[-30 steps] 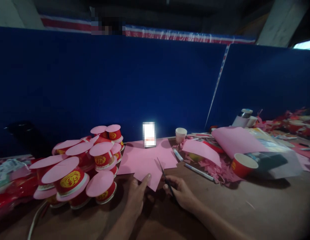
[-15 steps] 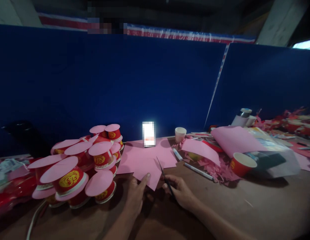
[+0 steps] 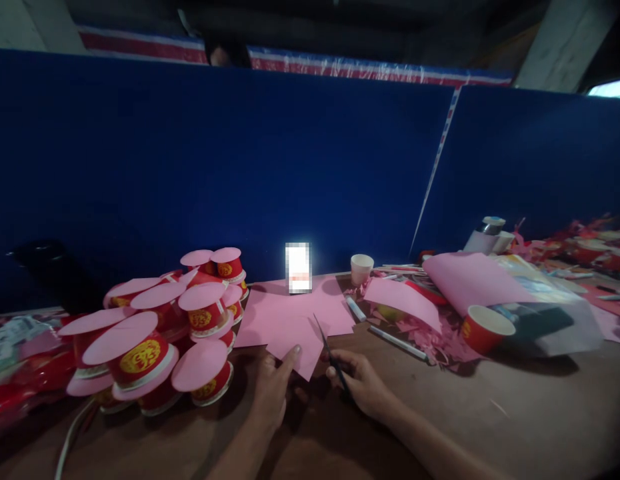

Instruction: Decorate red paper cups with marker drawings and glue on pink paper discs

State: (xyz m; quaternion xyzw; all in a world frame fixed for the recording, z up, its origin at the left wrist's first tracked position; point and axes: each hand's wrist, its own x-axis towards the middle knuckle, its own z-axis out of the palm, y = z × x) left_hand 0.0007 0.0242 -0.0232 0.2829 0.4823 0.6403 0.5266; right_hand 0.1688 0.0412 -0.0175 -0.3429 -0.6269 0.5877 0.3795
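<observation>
My left hand (image 3: pixel 273 392) pinches the lower left edge of a small piece of pink paper (image 3: pixel 301 348), thumb on top. My right hand (image 3: pixel 363 385) is closed around a pair of dark scissors (image 3: pixel 328 349), whose blades point away from me at the paper's right edge. Whether the blades touch the paper is hard to tell. Behind the small piece lies a larger pink sheet (image 3: pixel 257 319) flat on the table. To the left of my left hand stand several red paper cups (image 3: pixel 203 321) with pink paper discs on them, some stacked.
A lit phone-like screen (image 3: pixel 299 268) stands at the back against the blue partition (image 3: pixel 240 173). On the brown table (image 3: pixel 490 427), a white cup (image 3: pixel 361 269), a marker (image 3: pixel 397 343), pink paper scraps (image 3: pixel 447 345) and a red cup (image 3: pixel 487 329) lie to the right.
</observation>
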